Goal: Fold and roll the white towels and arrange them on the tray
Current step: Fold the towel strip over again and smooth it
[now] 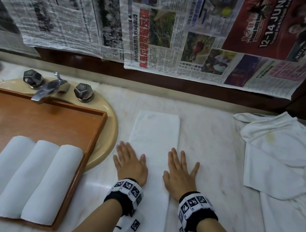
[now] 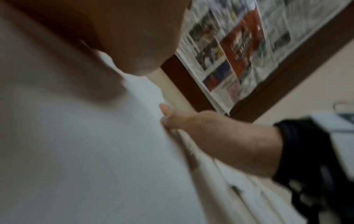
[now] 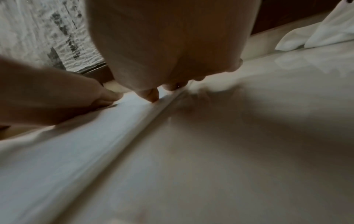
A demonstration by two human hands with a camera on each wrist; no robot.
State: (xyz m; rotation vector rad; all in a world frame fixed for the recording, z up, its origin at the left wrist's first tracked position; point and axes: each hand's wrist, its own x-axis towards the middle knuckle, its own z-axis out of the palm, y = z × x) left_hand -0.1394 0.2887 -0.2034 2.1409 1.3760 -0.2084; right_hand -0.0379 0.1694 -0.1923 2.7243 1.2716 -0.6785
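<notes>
A long white towel folded into a narrow strip [image 1: 154, 136] lies flat on the pale marble desk [image 1: 215, 138], running away from the person; both hands are released, fingers straight and spread, palms down; the left hand [image 1: 131, 165] presses the strip's left edge, partly on the desk, and the right hand [image 1: 180, 174] presses its right edge, likewise half on the marble; each wrist wears a black band with white square coded tags [image 1: 193, 202].

To the left a rectangular brown wooden tray [image 1: 97, 127] sits over a beige round sink [image 1: 109, 135]; three rolled white towels [image 1: 22, 179] lie side by side, touching, in the tray's near part; a chrome tap with two faceted knobs [image 1: 52, 84] stands behind the tray, its spout over the far rim.

To the right a heap of loose, crumpled white towels [image 1: 279, 157] lies on the desk, one bearing a faint yellowish stain.

Newspaper sheets [image 1: 182, 29] hang on the wall above a dark wood ledge; a red advert reads "12–14 JUNE", "Grand Pickleball" and "RM70,000"; the large red Chinese headlines hang sideways and I cannot read them surely.

The wrist views are blurred, showing only palms on white cloth.
</notes>
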